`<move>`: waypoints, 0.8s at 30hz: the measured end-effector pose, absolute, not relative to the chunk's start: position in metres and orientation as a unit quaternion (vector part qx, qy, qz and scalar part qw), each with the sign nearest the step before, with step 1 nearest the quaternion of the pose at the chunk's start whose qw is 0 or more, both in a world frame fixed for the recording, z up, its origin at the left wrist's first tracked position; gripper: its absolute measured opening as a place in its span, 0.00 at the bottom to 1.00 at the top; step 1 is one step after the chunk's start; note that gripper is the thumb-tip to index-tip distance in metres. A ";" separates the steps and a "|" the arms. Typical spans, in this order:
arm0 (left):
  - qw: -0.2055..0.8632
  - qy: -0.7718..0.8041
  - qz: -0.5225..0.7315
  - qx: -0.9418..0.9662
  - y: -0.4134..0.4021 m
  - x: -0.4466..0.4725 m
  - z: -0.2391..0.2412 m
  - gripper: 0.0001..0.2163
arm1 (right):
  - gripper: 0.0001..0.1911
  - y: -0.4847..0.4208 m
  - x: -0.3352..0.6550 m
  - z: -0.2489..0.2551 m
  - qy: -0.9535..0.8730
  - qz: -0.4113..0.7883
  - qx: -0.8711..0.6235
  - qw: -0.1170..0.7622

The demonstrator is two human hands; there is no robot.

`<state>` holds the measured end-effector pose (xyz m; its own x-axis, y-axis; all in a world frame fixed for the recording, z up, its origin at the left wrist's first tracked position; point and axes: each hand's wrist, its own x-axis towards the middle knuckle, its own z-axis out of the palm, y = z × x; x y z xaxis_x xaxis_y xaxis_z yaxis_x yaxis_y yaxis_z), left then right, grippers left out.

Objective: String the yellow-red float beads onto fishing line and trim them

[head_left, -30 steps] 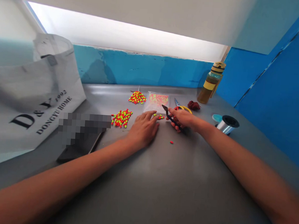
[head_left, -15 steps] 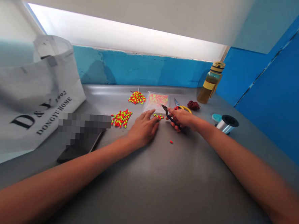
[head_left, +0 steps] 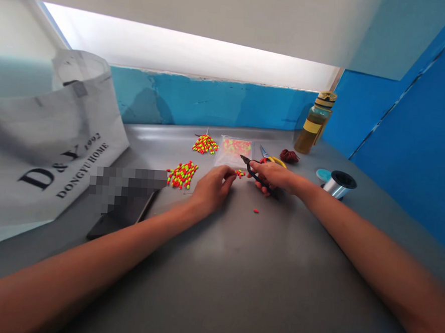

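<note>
My right hand (head_left: 272, 177) is wrapped around a pair of dark-handled pliers (head_left: 255, 176), their pointed jaws directed up and to the left. Across from it, my left hand (head_left: 214, 186) rests low over the table, thumb and fingers drawn together in a pinch. What they hold, if anything, is hidden. A few small red and yellow-green oval beads (head_left: 240, 173) lie between the two hands, partly covered by my left fingers. One red bead (head_left: 256, 211) sits alone closer to me. To the left of my left hand is a larger heap of beads (head_left: 183, 174).
Behind the hands lie another bead pile (head_left: 205, 144), a clear bag of beads (head_left: 237, 150), yellow-handled scissors (head_left: 277, 162) and dark red cord (head_left: 289, 156). A bottle (head_left: 313, 127) and a spool (head_left: 340, 185) stand right; a white bag (head_left: 76, 142) and dark flat object (head_left: 123, 218) left.
My left fingers have curled from stretched out into a pinch and now cover part of the small bead group. My right hand keeps its grip on the pliers, nearly unmoved.
</note>
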<state>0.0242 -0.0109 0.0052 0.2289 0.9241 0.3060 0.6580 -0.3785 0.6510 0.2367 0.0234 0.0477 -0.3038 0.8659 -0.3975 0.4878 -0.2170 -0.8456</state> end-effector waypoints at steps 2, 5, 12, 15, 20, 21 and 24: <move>0.261 0.533 0.378 0.711 -0.009 0.025 0.006 0.08 | 0.19 0.023 0.239 0.047 -0.624 0.539 -0.538 0.175; 0.358 0.522 0.437 0.640 -0.005 0.026 0.006 0.07 | 0.14 0.023 0.243 0.045 -0.663 0.534 -0.496 0.173; 0.610 0.439 0.499 0.431 -0.006 0.029 0.014 0.08 | 0.13 0.021 0.240 0.044 -0.697 0.486 -0.498 0.172; 0.631 0.450 0.506 0.378 -0.007 0.029 0.020 0.07 | 0.13 0.019 0.237 0.047 -0.703 0.478 -0.500 0.165; 0.642 0.437 0.498 0.385 -0.005 0.028 0.020 0.08 | 0.20 0.018 0.234 0.049 -0.750 0.407 -0.506 0.127; 0.642 0.437 0.492 0.394 -0.005 0.028 0.019 0.09 | 0.21 0.018 0.233 0.048 -0.759 0.390 -0.507 0.122; 0.638 0.446 0.466 0.420 -0.003 0.027 0.016 0.12 | 0.21 0.020 0.233 0.045 -0.774 0.361 -0.506 0.120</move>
